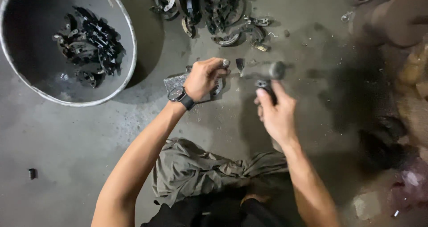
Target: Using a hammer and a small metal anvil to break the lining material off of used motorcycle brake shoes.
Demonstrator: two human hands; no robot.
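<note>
Gripping punch (225, 63) in left hand (203, 79), fingers closed, over brake shoe (217, 87) on floor; right hand (276, 113) clenches hammer (269, 73). Basin (127, 28) part-filled; pile (209, 8) remains.

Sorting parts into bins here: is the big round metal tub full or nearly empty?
Nearly empty: the tub holds only a small heap of dark metal parts, with bare grey bottom showing around it.

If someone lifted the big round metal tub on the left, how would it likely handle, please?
The round grey metal tub probably stays stiff. The dark metal parts piled inside likely make it heavy, and they might slide if it tilts.
</note>
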